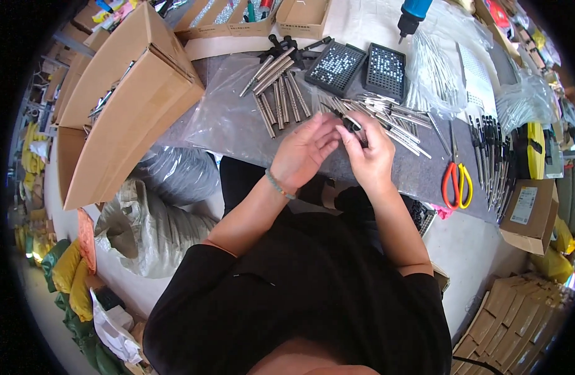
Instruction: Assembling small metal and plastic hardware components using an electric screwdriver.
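My right hand is closed, thumb against fingers, on a slim black-and-silver rod just above the table's front edge. Part of the rod is hidden by the fingers. Beside it my left hand, with a beaded bracelet at the wrist, has its fingers stretched toward the right hand and nothing visibly in them. Beyond the hands lies a loose pile of thin silver rods. Thicker metal tubes lie to the left of that pile, partly on a clear plastic sheet.
Two black perforated trays hold small shiny pieces. A blue-topped power screwdriver hangs above. Scissors with red and yellow handles lie right, near several black-and-silver rods. A tall cardboard box stands left; a bag of white sticks lies behind.
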A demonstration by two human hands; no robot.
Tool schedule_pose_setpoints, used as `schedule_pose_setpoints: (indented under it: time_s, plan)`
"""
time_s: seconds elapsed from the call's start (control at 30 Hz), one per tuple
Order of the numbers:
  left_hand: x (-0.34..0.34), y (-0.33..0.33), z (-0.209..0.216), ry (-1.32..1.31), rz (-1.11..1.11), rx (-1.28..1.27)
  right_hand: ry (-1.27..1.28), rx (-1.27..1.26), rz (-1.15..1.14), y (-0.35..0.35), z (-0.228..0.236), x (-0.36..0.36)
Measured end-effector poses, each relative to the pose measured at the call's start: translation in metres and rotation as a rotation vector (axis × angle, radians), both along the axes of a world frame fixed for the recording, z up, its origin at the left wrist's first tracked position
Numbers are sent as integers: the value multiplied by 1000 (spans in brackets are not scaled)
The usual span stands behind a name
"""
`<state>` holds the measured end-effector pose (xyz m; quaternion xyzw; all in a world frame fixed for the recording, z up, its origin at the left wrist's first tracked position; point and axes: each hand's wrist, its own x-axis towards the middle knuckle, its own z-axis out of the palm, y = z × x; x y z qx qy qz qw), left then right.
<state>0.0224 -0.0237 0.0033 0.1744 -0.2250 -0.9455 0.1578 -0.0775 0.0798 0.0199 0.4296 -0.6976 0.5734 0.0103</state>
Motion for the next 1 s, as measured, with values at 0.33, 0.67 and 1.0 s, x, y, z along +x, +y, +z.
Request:
schedule_pose_setpoints:
  time_s: [0.33,0.67,1.0]
  plan:
    - [-2,-16,-4,119,10,-32,150,132,50,16,14,-3]
    - [8,-30,4,268,78,-26,77,194,153,44,14,1]
    - [5,-17,7,285,94,-230,59,182,110,36,14,1]
